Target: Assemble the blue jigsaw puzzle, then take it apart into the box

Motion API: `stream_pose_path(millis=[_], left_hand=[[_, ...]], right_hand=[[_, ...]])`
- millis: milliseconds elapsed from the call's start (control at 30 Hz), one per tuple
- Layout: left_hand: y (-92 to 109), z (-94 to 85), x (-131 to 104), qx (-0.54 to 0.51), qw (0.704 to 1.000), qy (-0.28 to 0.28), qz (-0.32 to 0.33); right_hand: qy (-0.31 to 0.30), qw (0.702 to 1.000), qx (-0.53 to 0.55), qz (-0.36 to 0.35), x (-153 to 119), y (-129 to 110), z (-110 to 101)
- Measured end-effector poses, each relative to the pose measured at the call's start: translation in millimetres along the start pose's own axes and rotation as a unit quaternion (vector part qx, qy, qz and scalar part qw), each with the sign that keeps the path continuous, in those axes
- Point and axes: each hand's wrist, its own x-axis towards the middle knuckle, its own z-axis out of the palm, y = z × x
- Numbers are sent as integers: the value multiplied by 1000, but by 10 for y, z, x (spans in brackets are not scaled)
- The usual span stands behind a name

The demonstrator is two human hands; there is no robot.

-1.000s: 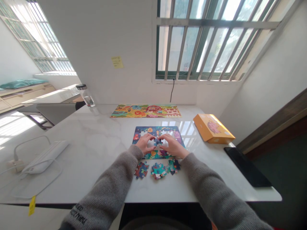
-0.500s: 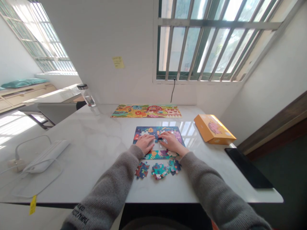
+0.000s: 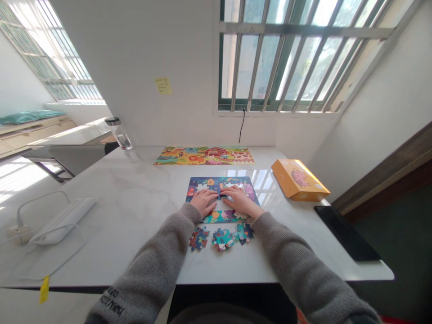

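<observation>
Reaching over the partly filled jigsaw [image 3: 216, 217], the left hand [image 3: 203, 201] and right hand [image 3: 239, 200] nearly meet above its middle. The fingers of each lie close together and bent, the thumb a little apart; whether they touch a piece, one cannot tell. The jigsaw lies on the tabletop [image 3: 135, 193], between the animal picture strip [image 3: 195, 156] near the back edge and three clusters of loose pieces [image 3: 222, 240] toward the front edge.

left hand [image 3: 204, 201] and right hand [image 3: 238, 199] hid parts of puzzle [image 3: 216, 217]; note [image 3: 163, 86] writing was too small; barred window [image 3: 286, 67] got cut off.
</observation>
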Motion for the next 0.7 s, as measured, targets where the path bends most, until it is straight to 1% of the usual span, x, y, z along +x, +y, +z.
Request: stream_pose_path(millis=[100,133,200,300,367,433,533,600,700], left_hand=[[8,-16,-2,3,1000,1,-4],[9,-21,-2,1,1000,3,-5],[14,-33,-5,-7,1000,6,-6],[31,-53,-11,-10,1000,7,-9],[45,-63,-13,-7,1000,5,-15],[56,-67,-13,-8,1000,7,-22],[58,-57,-13,-10,1000,16,-20],[55,-49,-14,-4,1000,21,-15],[52,-51,-16,6,1000,16,-18]], right_hand=[[42,999,-2,-5,-37,-86,-168],[62,998,-4,3,-66,-129,-251],[76,997,2,14,-164,-231,-432],[23,998,53,-6,-432,-389,-664],[9,997,71,7,-670,-467,-749],[-4,997,77,20,-914,-510,-771],[-17,996,84,30,-1208,-527,-734],[-21,997,70,32,-1327,-533,-699],[-23,998,46,41,-1402,-552,-668]])
